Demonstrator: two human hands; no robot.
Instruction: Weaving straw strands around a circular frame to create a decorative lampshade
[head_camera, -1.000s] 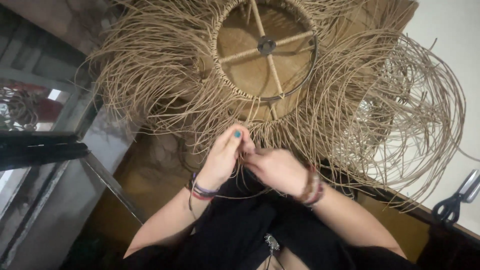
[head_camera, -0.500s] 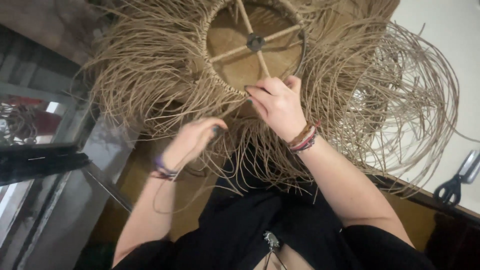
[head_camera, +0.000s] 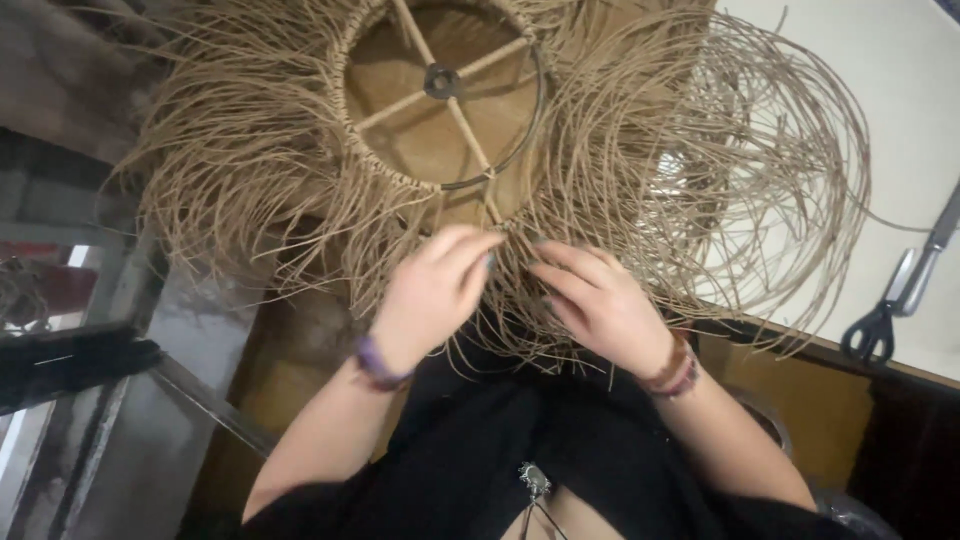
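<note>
Left hand and right hand, fingers pinched shut on loose tan fibre strands at the near rim of the round spoked metal lampshade frame resting on the lap; most of the ring wrapped, near-right arc bare.

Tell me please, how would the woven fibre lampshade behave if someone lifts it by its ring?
The lampshade is probably light, being thin strands on a ring frame. Its loose strands curl freely, so they would likely flop and snag.
</note>
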